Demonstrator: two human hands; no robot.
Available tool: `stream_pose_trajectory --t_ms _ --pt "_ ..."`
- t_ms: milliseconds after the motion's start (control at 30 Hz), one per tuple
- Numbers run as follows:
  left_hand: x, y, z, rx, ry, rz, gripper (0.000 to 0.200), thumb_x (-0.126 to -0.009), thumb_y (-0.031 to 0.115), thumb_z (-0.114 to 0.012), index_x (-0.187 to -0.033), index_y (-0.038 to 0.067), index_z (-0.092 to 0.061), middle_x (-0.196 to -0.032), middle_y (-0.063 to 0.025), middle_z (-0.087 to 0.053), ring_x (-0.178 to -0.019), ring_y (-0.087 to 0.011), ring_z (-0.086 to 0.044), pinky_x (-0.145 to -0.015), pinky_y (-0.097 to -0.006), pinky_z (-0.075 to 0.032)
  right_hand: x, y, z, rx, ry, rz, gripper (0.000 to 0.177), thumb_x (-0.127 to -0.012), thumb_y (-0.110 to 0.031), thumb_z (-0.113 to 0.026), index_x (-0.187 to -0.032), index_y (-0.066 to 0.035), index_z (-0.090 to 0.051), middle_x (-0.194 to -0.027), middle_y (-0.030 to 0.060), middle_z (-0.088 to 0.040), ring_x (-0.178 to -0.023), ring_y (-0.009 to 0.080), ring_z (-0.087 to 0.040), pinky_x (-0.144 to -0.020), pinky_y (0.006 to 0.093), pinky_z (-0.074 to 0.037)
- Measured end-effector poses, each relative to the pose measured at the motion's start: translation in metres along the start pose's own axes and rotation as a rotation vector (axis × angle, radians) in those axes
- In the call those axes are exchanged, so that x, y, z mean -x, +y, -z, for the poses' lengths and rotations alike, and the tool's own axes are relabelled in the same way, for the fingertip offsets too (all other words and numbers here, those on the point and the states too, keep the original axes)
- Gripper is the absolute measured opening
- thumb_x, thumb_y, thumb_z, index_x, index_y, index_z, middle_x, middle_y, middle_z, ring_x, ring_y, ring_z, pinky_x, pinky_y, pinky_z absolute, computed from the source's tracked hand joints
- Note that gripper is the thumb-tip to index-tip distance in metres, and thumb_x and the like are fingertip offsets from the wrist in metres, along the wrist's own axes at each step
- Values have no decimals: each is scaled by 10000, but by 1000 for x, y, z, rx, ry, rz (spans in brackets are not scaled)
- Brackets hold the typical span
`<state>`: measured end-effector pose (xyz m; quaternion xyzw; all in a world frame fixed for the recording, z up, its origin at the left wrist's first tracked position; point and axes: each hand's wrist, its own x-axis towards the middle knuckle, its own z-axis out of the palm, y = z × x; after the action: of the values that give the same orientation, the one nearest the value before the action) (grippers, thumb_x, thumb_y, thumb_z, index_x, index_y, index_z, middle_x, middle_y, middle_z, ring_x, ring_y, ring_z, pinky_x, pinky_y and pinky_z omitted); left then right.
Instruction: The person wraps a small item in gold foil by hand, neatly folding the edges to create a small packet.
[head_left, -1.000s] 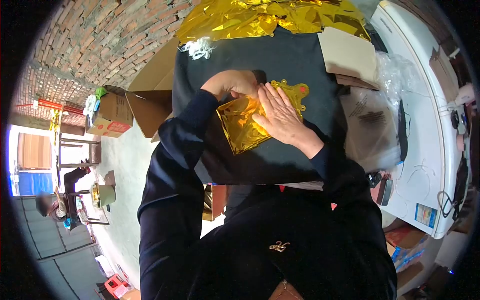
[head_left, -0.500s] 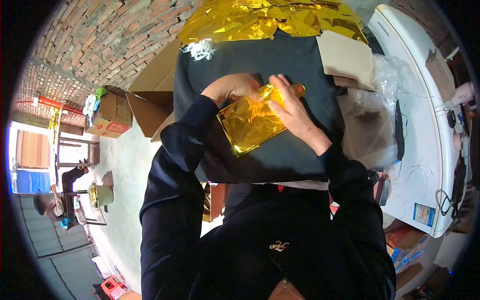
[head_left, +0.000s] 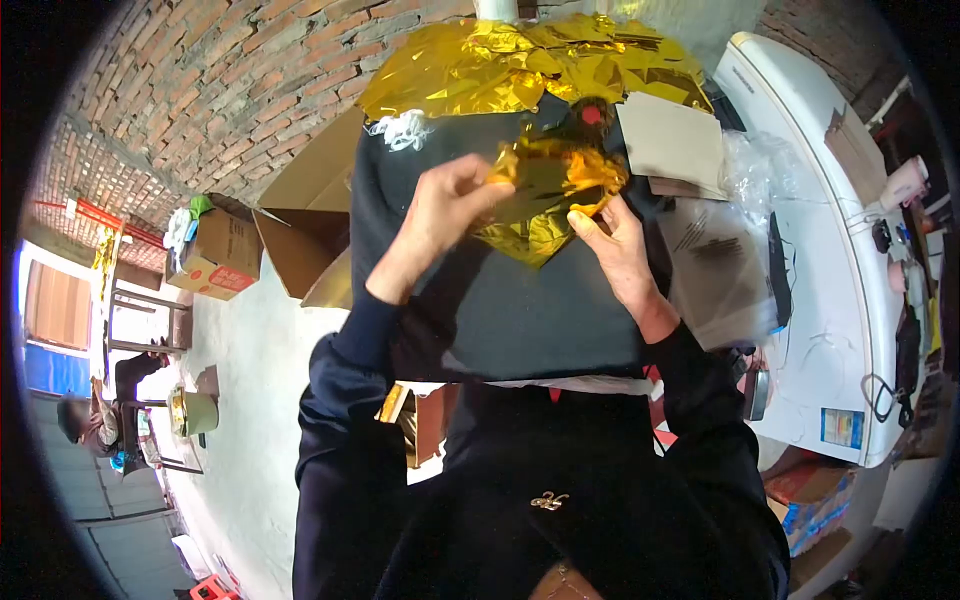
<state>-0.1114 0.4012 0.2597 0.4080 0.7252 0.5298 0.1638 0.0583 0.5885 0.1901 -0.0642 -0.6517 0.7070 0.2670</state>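
A shiny gold film piece (head_left: 540, 232) is held up between my hands over the black-covered table (head_left: 540, 320). My left hand (head_left: 445, 208) pinches its left edge, fingers pressed together and slightly blurred. On the other side my right hand (head_left: 618, 245) grips the right edge between thumb and fingers. Its upper part is crumpled, and a lower corner points toward me. Just above it, at the film's far side, shows a dark round thing with a red centre (head_left: 590, 115); what it is I cannot make out.
Gold sheets (head_left: 540, 65) lie along the far edge, white string (head_left: 402, 130) at the far left. Beige card (head_left: 672, 145) and clear plastic bags (head_left: 725, 260) lie right, beside a white appliance (head_left: 820, 260). Open cardboard box (head_left: 310, 210) at left; a person (head_left: 105, 415) sits farther off.
The gold film has gone from lying flat under my hands to being lifted and held by its sides. My hands have moved apart, and the view has shifted slightly.
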Motion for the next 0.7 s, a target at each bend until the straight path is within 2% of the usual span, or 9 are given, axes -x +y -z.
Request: stream_pose_trajectory --t_ms 67,133,167,200,233,333,467,533,700 --pt "25 -6 -7 -129 119 -144 156 -935 108 -793 -918 6 -675 -794 1 -663 -764 -56 -621 -671 -257 -530 4 -9 0 120 35 -75 208 -1025 -80 -674 -1209 14 -657 -1173 66 -671 -1135 109 -582 -979 305 -494" --pt "54 -5 -16 -170 203 -222 102 -911 54 -767 -960 -15 -710 -973 -102 -783 -900 -117 -730 -784 -293 -587 6 -12 -4 313 25 161 182 -937 -9 -716 -1119 -14 -711 -1164 87 -696 -1134 189 -626 -988 344 -514" --pt "64 -22 -22 47 185 -241 138 -874 7 -776 -992 -7 -707 -1051 -123 -785 -1026 -177 -749 -875 -320 -600 10 -21 -4 468 -17 337 223 -902 8 -729 -1123 -20 -713 -1170 91 -698 -1140 220 -633 -995 359 -518" --pt "72 -28 -29 68 209 -349 191 -841 -15 -789 -1012 10 -705 -1086 -125 -778 -1082 -227 -743 -909 -325 -598 15 -30 -8 619 -61 513 266 -868 25 -741 -1128 -26 -714 -1177 95 -700 -1146 250 -641 -1001 374 -522" --pt "84 -33 -33 24 226 -363 201 -832 -27 -791 -1007 18 -703 -1106 -126 -774 -1107 -246 -736 -915 -324 -596 21 -29 -8 637 -106 580 359 -774 26 -778 -1119 -61 -735 -1192 91 -700 -1180 326 -628 -1019 417 -527" --pt "124 -52 -47 -67 263 -355 274 -760 -93 -777 -986 32 -686 -1137 -123 -762 -1172 -308 -709 -963 -367 -575 54 -14 -11 823 -151 675 350 -752 1 -811 -1090 -71 -753 -1199 87 -691 -1203 322 -611 -1018 421 -526" --pt "164 -63 -64 -181 210 -296 292 -754 -128 -711 -997 32 -693 -1115 -122 -756 -1164 -332 -703 -967 -380 -568 95 5 -3 918 -275 575 359 -751 -84 -833 -1104 -97 -768 -1245 91 -642 -1221 327 -575 -998 423 -525" --pt "173 -62 -66 -261 158 -287 227 -796 -79 -729 -996 22 -693 -1139 -144 -752 -1213 -343 -679 -1012 -418 -525 104 6 -1 953 -303 580 403 -754 -100 -831 -1149 -90 -751 -1208 89 -624 -1203 320 -572 -996 424 -522" --pt "177 -62 -66 -379 102 -369 312 -707 -105 -690 -989 29 -697 -1174 -129 -736 -1236 -331 -658 -1039 -437 -485 117 11 4 976 -314 590 416 -728 -75 -820 -1128 -29 -718 -1141 80 -625 -1141 304 -600 -974 417 -530"
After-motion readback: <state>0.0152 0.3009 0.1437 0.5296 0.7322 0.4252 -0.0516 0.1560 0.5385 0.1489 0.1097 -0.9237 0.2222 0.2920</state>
